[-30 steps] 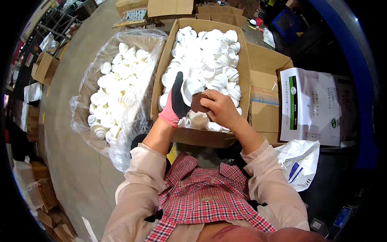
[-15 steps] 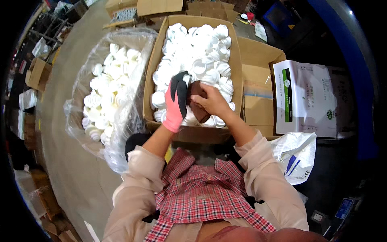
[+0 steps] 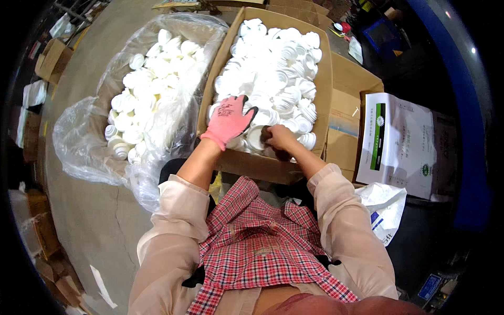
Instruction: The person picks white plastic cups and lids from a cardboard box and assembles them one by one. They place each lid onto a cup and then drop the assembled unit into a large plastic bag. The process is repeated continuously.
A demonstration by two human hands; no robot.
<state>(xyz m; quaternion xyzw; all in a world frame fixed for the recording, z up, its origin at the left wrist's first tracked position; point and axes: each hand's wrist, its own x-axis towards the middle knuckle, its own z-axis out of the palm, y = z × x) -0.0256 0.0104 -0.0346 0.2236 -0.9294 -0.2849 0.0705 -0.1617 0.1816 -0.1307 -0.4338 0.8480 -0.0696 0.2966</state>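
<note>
A pink glove with black fingertips covers my left hand point(image 3: 230, 122). It lies palm down over the near left part of a heap of white ribbed plastic parts point(image 3: 286, 58), thumb spread away from the fingers. Whether the fingertips touch a part is hard to see. Bare and closed, my right hand point(image 3: 281, 139) grips a brown cloth-like pad point(image 3: 282, 154), mostly hidden under the fingers. Beside its fingertips is a round white cap-like part point(image 3: 256, 137) with a raised rim. Both hands are at the near end of the cardboard box point(image 3: 326, 79) that contains the heap.
Left of the box, a clear plastic bag point(image 3: 79, 139) holds more white parts point(image 3: 157, 79). To the right are an open cardboard flap point(image 3: 346, 100), a white printed sheet point(image 3: 401, 142) and a crumpled white sack point(image 3: 386, 205). A blue machine frame point(image 3: 475, 131) stands at far right.
My hands have moved apart. The left is now over the parts with its thumb spread; the right has shifted slightly right, still gripping the brown pad. The view has turned and shifted a little.
</note>
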